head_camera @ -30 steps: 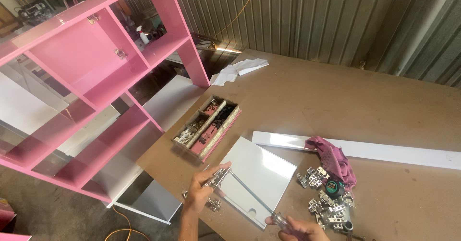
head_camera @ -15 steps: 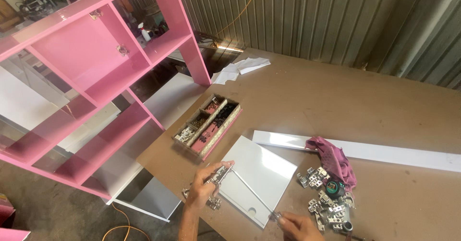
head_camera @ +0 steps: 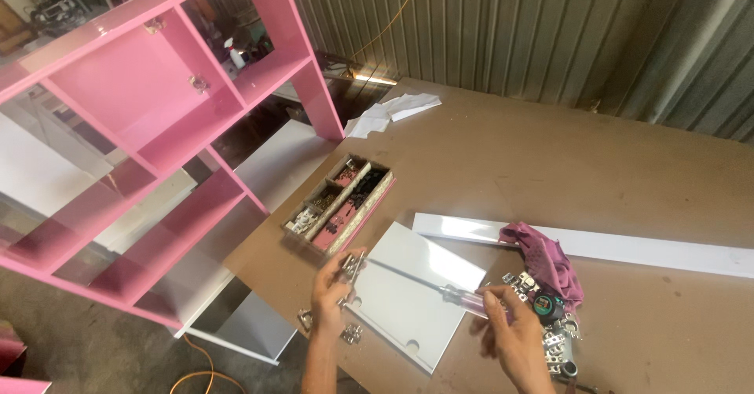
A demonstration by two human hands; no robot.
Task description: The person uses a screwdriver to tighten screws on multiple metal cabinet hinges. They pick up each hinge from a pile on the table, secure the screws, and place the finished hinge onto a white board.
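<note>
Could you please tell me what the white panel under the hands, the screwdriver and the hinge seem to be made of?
White panel: probably laminated board, with a smooth glossy face and two round holes near one edge.
Screwdriver in the right hand: thin grey metal shaft, and a clear handle that looks like plastic.
Hinge at the left hand: shiny silver, apparently metal.

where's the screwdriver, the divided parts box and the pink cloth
clear-handled screwdriver [head_camera: 463, 300], head view, on the handle near the right hand.
divided wooden parts box [head_camera: 339, 203], head view, on its middle divider.
crumpled pink cloth [head_camera: 546, 256], head view, on its middle folds.
</note>
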